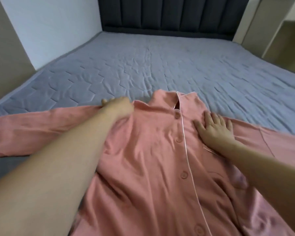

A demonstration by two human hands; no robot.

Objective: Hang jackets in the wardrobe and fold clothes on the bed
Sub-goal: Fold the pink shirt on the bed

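Flattening soft, limp shirt near bed foot edge: left hand pinches shoulder, right hand fingers spread flat.

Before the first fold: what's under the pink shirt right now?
The pink shirt lies buttoned, front up, on the grey quilted bed cover, sleeves spread. The right hand lies flat on it; the left hand holds its shoulder. Anything beneath the fabric is hidden.
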